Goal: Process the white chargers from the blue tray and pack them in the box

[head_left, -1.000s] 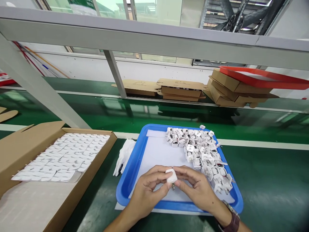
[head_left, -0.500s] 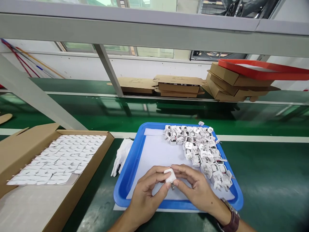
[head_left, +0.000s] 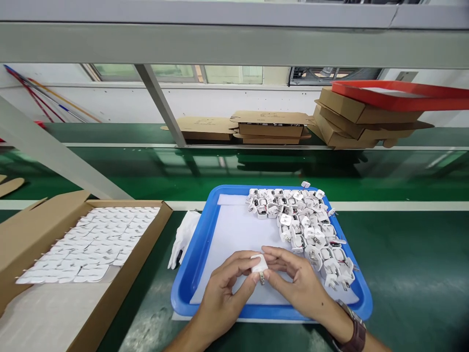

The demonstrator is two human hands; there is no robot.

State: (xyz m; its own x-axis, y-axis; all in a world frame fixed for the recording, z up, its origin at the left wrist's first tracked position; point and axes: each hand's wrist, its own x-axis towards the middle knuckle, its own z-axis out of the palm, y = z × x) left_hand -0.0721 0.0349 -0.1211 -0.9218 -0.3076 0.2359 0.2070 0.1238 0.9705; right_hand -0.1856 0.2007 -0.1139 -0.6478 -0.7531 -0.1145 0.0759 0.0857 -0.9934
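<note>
A small white charger plug with metal prongs pointing down is held between my two hands, over the front of a blue tray. My left hand pinches its left side between thumb and fingers. From the right, the thumb and fingers of my right hand close on the plug's other side. Right of my hands, a pile of white charger housings covers the right and back of the tray, several with open shells and parts showing. White paper lines the tray.
At left, an open cardboard box holds rows of white pieces. A white glove lies between box and tray. Cardboard boxes and a red tray stand on the back shelf. A slanted grey post rises behind.
The view has tipped slightly downward. Both hands keep their hold on the plug, which has turned a little so its prongs show more clearly.
</note>
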